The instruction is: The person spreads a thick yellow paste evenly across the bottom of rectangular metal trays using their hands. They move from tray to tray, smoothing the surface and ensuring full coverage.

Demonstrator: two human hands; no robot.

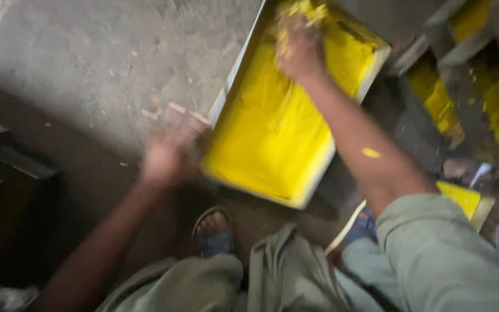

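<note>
Head view was blurred. I saw my left hand (pixel 168 153) at the near left edge of the yellow tray (pixel 272 133), seemingly gripping it, though I couldn't tell how far the fingers had closed. My right hand (pixel 298 49) sat at the tray's far end, curled over yellow clumps (pixel 295 11). Bare concrete floor (pixel 99 63) lay open to the left; yellow moulds (pixel 463 81) crowded the right. A sandalled foot (pixel 215 231) was near the tray's near edge.
</note>
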